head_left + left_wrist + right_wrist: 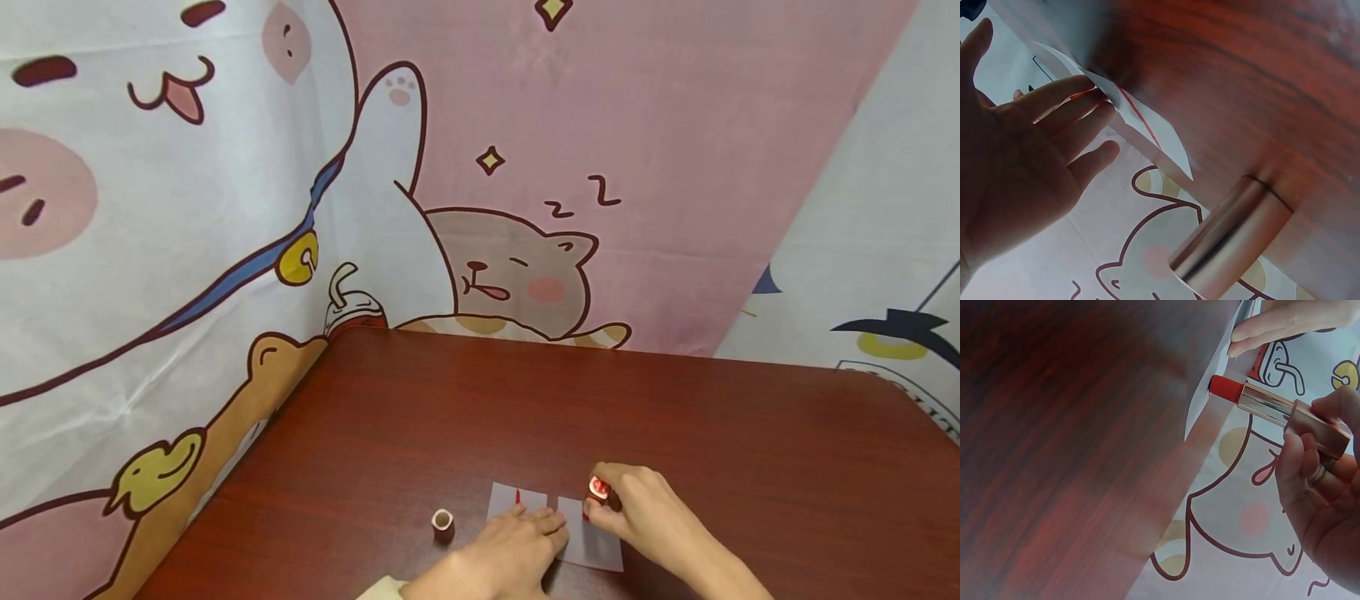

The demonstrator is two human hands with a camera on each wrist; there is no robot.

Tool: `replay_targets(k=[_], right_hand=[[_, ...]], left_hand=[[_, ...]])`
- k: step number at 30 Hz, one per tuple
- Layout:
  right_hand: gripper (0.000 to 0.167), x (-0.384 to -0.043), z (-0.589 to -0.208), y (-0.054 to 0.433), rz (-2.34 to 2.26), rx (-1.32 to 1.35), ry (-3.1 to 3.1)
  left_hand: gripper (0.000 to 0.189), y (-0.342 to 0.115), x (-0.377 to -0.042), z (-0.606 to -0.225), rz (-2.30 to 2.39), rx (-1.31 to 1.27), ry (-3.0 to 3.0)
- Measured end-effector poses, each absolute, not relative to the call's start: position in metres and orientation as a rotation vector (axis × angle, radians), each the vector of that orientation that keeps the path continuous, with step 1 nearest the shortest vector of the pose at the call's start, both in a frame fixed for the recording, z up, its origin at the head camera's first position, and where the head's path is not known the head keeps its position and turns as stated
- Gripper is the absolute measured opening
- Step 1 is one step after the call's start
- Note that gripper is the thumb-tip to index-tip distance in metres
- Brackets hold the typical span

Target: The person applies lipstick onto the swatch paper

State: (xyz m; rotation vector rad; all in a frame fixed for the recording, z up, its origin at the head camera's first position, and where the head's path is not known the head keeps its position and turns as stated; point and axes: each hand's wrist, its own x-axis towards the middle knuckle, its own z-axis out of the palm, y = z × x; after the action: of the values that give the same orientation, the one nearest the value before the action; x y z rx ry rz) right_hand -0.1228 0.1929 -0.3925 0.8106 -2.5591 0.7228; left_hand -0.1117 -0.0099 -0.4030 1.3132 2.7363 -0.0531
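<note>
My right hand (pixel 645 508) grips a gold lipstick (pixel 1266 405) by its base. Its red tip (pixel 1225 388) points down and meets the right part of the white paper (pixel 592 546). Across the left part, fingers spread, my left hand (pixel 517 546) presses the paper onto the table. A red line (pixel 1138 115) runs over that left part, partly covered by the hand in the head view. Between the two parts a dark gap shows at the far edge; whether they are joined is hidden. The lipstick's cap (pixel 443 526) stands upright left of the paper, open end up.
The dark reddish wooden table (pixel 480 408) stretches away beyond the hands and to the right. A cloth (pixel 645 108) with cartoon animals hangs along the table's back and left edges.
</note>
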Motion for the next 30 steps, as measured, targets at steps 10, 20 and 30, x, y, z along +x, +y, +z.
replay_targets(k=[10,20,30], right_hand=[[0.031,-0.127,-0.384,0.192,0.726,0.831,-2.547],[0.029,-0.122,-0.385,0.191,0.740,0.817,-2.611],[0.032,-0.116,-0.391,0.192,0.731,0.845,-2.553]], left_hand=[[0.075,-0.010,-0.113,-0.398,-0.097,1.317,2.796],[0.075,-0.011,-0.110,-0.399,-0.125,1.341,2.784],[0.076,-0.010,-0.109,-0.402,-0.084,1.322,2.737]])
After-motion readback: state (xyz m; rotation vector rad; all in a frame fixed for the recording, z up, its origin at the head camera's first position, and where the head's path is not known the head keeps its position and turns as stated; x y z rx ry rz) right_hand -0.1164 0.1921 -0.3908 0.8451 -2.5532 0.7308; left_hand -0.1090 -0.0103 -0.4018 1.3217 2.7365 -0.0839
